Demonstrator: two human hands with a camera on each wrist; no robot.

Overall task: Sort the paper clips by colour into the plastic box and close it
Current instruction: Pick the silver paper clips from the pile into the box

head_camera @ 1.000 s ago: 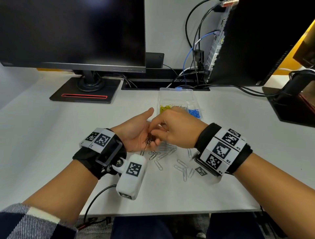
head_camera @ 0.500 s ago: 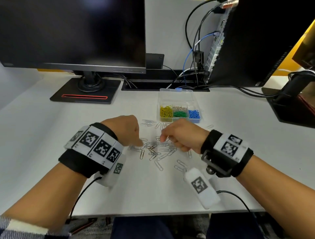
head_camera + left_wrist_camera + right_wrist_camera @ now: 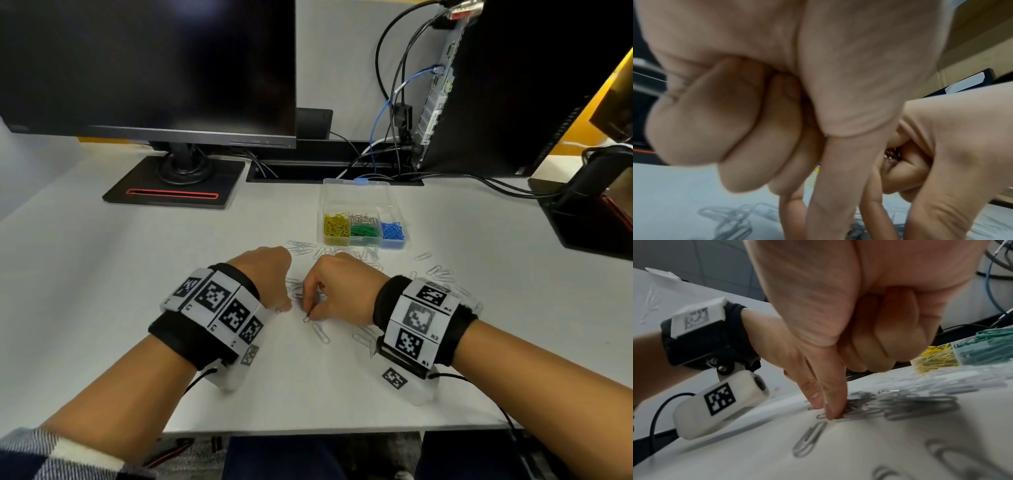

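Observation:
Several silver paper clips (image 3: 321, 333) lie scattered on the white desk (image 3: 102, 291) in front of the open plastic box (image 3: 358, 198). Its compartments hold yellow clips (image 3: 335, 226), silver clips (image 3: 363, 218), green clips (image 3: 365, 231) and blue clips (image 3: 392, 231). My right hand (image 3: 310, 316) pinches one silver clip (image 3: 821, 416) against the desk with thumb and forefinger; the left wrist view shows more silver clips (image 3: 891, 155) in its curled fingers. My left hand (image 3: 287, 307) is close beside it. Its thumb and forefinger (image 3: 830, 186) point down onto a clip (image 3: 279, 311), and its other fingers are curled in.
A monitor on a black stand (image 3: 174, 192) is at the back left. At the back right stands a computer case with cables (image 3: 404, 137). A black stand (image 3: 589, 212) sits at the far right. More silver clips (image 3: 440, 272) lie right of my right wrist.
A second ago my right hand was picking at clips in my upturned left palm. Both hands have since turned down onto the loose clips and drawn slightly nearer me.

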